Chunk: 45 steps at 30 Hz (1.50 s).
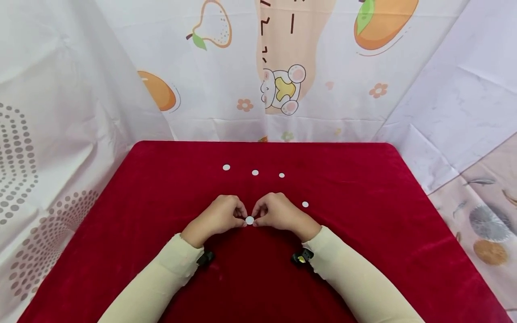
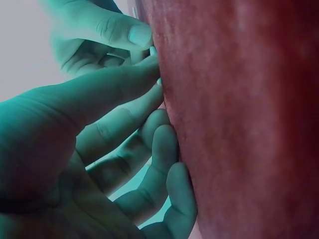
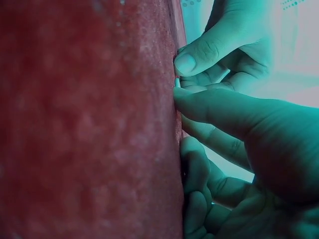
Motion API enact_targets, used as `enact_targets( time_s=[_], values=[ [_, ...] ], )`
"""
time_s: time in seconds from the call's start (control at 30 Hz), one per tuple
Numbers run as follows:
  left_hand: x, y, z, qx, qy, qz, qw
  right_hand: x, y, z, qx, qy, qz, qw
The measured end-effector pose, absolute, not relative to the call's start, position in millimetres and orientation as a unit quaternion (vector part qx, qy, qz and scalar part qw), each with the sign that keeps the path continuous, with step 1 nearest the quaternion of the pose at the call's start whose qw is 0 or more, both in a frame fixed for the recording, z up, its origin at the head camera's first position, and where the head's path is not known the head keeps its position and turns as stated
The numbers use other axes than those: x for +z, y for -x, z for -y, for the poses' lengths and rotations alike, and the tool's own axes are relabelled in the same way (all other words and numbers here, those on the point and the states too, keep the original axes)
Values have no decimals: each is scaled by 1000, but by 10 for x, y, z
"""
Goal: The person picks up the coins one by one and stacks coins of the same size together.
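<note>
A small flat white disc (image 1: 250, 220) lies on the red cloth between both hands. From its left side, my left hand (image 1: 221, 214) pinches it with thumb and index finger. On the opposite side my right hand (image 1: 282, 212) does the same, its thumb low against the rim. In the right wrist view only a thin edge of the disc (image 3: 177, 82) shows between the thumbs; the left wrist view has most of it hidden behind the fingertips (image 2: 152, 62). The other fingers of both hands curl down near the cloth.
Beyond the hands, three more white discs (image 1: 255, 172) lie in a loose row, and another disc (image 1: 305, 204) sits beside the right hand. A red velvety cloth (image 1: 363, 188) covers the table. Patterned curtains (image 1: 226, 89) hang behind and on both sides.
</note>
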<state>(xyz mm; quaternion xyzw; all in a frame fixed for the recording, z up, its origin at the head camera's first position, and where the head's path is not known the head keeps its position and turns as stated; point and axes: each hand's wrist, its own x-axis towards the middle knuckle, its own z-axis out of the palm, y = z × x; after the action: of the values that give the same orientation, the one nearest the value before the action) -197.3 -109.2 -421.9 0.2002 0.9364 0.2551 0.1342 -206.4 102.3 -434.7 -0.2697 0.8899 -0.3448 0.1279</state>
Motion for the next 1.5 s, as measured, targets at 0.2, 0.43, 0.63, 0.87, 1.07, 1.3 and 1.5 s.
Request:
enact_targets(
  time_s=[0.2, 0.43, 0.63, 0.87, 1.07, 1.3, 1.5],
  values=[
    [-4195, 1965, 1149, 256, -194, -937, 139, -4370, 2034, -1015, -343, 261, -893, 131],
    [-4100, 2008, 1201, 240, -184, -946, 118, -4385, 2026, -1022, -337, 266, -895, 122],
    [-3920, 2137, 1235, 260, -183, -943, 101, -4358, 2018, -1049, -339, 265, -893, 128],
    [-3721, 2326, 1304, 302, -158, -937, 76, -4359, 2021, -1047, -337, 268, -894, 122],
    [-3534, 2479, 1378, 331, -136, -933, 36, -4343, 2038, -1028, -338, 266, -894, 127],
    [-3313, 2620, 1485, 388, -109, -915, -35, -4348, 2029, -1021, -339, 261, -895, 129],
    [-3402, 2719, 1590, 425, -77, -898, -87, -4353, 2042, -1037, -343, 262, -891, 138]
  ],
)
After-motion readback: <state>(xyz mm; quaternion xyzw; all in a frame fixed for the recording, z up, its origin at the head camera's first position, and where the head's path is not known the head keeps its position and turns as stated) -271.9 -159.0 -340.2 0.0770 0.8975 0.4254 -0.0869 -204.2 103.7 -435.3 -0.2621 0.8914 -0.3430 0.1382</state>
